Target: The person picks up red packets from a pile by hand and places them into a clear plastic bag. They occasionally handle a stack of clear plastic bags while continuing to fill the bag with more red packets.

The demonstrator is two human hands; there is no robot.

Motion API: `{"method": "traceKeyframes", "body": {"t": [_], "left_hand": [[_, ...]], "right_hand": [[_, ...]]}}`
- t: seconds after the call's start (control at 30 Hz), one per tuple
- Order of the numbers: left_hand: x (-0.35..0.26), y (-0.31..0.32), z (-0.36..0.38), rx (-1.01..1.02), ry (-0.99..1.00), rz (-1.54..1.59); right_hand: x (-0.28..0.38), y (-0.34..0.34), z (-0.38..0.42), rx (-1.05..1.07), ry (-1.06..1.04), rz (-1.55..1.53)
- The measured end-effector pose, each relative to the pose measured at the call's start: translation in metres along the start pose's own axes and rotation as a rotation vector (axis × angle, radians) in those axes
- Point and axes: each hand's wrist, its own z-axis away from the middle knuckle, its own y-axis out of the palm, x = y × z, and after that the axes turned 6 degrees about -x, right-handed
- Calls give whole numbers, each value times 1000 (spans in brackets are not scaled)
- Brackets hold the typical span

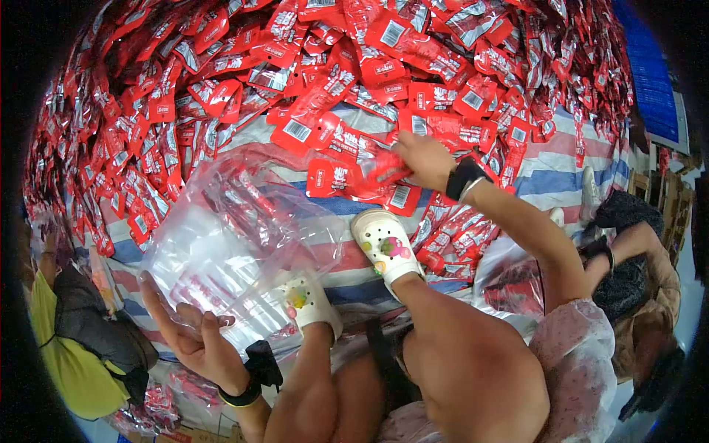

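My right hand (427,158) reaches over the near edge of a big heap of red snack packets (325,81). Its fingers are closed on a red packet (385,168) that is smeared by motion. More packets lie flat just below and beside it. At the lower left my left hand (193,341) is open, index finger stretched and fingers apart. It is right at the side of a large clear plastic bag (255,221), with red packets showing through the film.
A striped tarp (347,277) lies under everything. My feet in white clogs (385,247) stand between the bag and a small pile of packets (461,240). Other people sit close by: one in a yellow garment (70,376) at left, another at right (635,258). Blue crates (650,81) stand behind.
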Motion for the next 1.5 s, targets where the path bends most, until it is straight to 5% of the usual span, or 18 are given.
{"method": "traceKeyframes", "body": {"t": [0.1,0.2,0.23,0.37,0.47,0.63,0.7,0.77,0.9,0.97,1.1,1.17,1.23,1.3,1.33,1.4,1.43,1.5], "left_hand": [[-1,-3,3,-14,-19,-49],[0,-6,2,-16,5,-51],[-1,-5,1,-15,0,-38],[0,0,1,-52,-32,18],[-7,5,2,-30,-64,-4],[-2,-2,0,11,-75,32],[-4,0,0,26,-56,38],[-2,1,2,30,-56,19],[2,5,4,71,-48,78],[-2,10,4,117,-46,117],[-5,2,0,198,-88,117],[0,-8,0,273,-116,41],[8,-13,-3,350,-110,-1],[5,-3,-3,337,-115,30],[7,0,-3,360,-90,23],[2,9,-6,429,-84,35],[1,16,-7,431,-63,5],[-8,28,-9,570,-50,33]], "right_hand": [[-9,-58,-6,-98,316,-325],[-53,-92,-3,-94,245,-304],[-75,-77,2,59,384,-171],[-65,-6,59,-143,159,286],[-37,17,86,-67,257,184],[-38,0,80,-252,485,-92],[-31,-33,62,-428,644,-528],[-37,-48,47,-530,483,-339],[5,-72,-25,205,288,-534],[12,-12,-57,334,249,-554],[60,29,-34,-196,-25,-163],[76,17,-24,58,109,-280],[63,26,-18,-186,52,-417],[56,-24,-18,-224,245,-488],[52,-41,-15,-510,236,-364],[75,-130,-10,-261,436,-997],[85,-150,-4,-177,327,-1128],[114,-162,2,-160,-119,-505]]}}
